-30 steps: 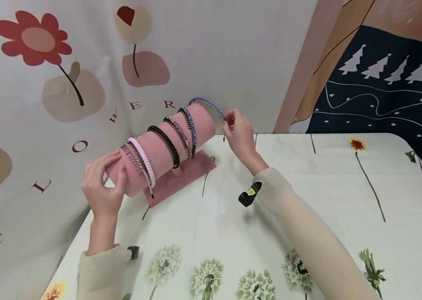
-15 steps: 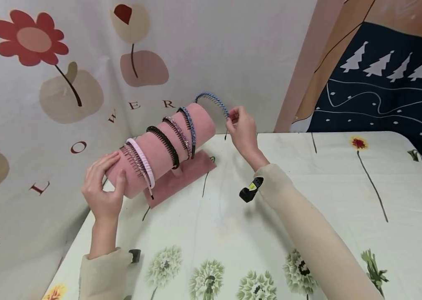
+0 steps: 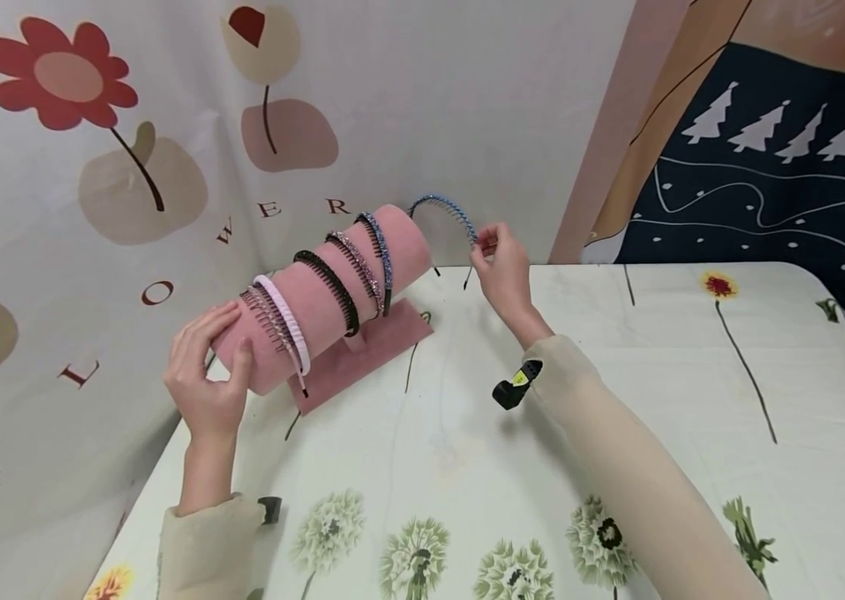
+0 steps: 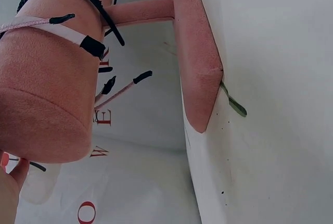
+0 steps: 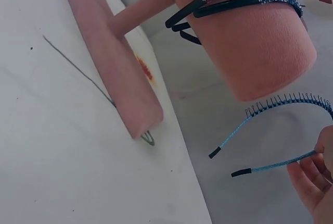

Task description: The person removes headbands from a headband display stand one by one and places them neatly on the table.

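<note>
A pink roll-shaped headband stand on a pink base carries several headbands: a pale toothed one, a white one, a black one, a pink glitter one and a blue glitter one. My left hand grips the roll's near left end, fingers on top and thumb at the front. Just off the roll's right end, my right hand pinches one arm of a blue toothed headband. In the right wrist view this headband hangs apart from the roll, black tips free.
A white flower-printed cloth covers the table. Behind it hangs a pale backdrop with flowers and letters. A dark tree-printed cloth hangs at the right. Black wrist straps show at the cuffs.
My right hand has drawn the blue toothed headband to the right, from around the roll's right end to beside it. My left hand keeps its grip on the stand.
</note>
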Demonstrator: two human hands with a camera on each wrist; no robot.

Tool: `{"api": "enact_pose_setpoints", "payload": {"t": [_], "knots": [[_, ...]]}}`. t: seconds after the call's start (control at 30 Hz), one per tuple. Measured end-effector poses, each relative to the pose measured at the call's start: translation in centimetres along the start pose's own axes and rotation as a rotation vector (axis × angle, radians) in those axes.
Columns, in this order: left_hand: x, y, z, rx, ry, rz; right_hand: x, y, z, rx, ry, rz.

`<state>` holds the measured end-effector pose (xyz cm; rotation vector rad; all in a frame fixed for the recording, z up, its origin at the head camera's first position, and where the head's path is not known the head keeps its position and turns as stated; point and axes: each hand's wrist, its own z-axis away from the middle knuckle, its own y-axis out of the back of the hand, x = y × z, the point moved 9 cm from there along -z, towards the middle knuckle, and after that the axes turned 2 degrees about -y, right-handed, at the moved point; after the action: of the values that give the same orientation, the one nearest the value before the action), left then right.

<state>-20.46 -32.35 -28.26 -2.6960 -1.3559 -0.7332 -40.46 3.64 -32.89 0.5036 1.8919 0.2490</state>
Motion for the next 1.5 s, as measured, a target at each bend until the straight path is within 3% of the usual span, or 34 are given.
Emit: {"api": "enact_pose_setpoints", "payload": {"t": [0.33,1.5], "knots": [[-0.8,0.0,0.2,-0.031,0.003,-0.021,1.7,0.8,0.5,-0.001,-0.047,0.006],[-0.6,0.0,0.1,-0.018,-0.004,-0.022,5.3,2.3,1.8,-0.004,-0.12,-0.045]]}}
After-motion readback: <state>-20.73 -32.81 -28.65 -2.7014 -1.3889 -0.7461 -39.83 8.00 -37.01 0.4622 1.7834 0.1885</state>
